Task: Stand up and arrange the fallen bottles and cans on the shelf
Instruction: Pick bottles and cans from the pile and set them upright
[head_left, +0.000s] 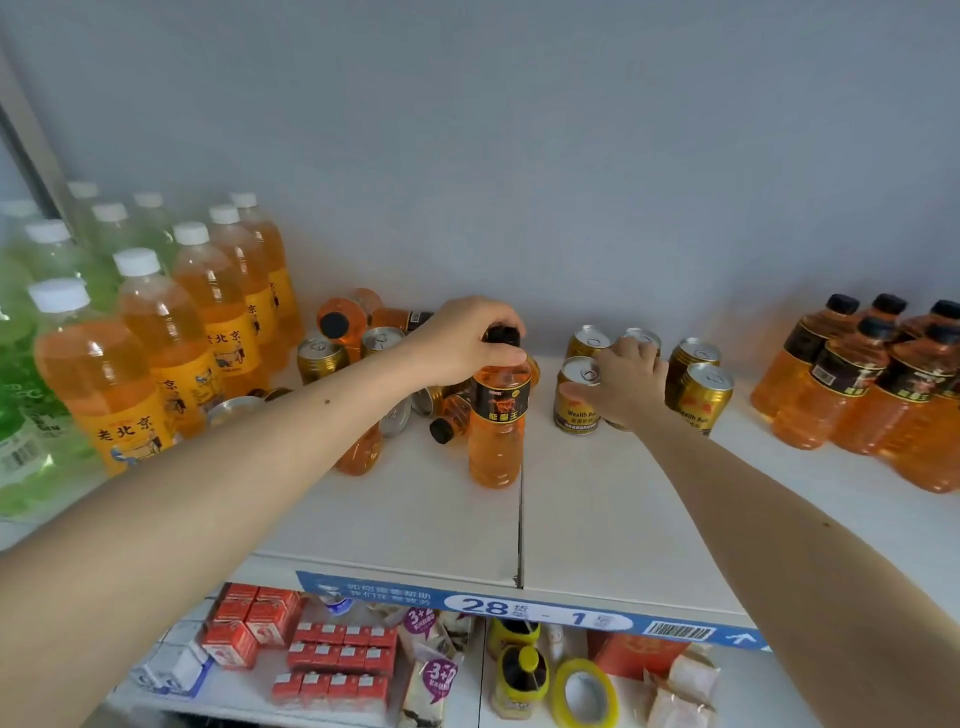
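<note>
Left grip (470, 340) clamps the upright bottle's (496, 431) cap; right grip (621, 382) clasps a can (576, 402).

Head camera, looking down and forward onto the white shelf (597, 519).

It sits close, at arm's reach: both forearms stretch away from the lower corners toward the back wall (519, 156), and the lower shelf (249, 696) shows beneath the front edge. Wide-angle, one view only.
</note>
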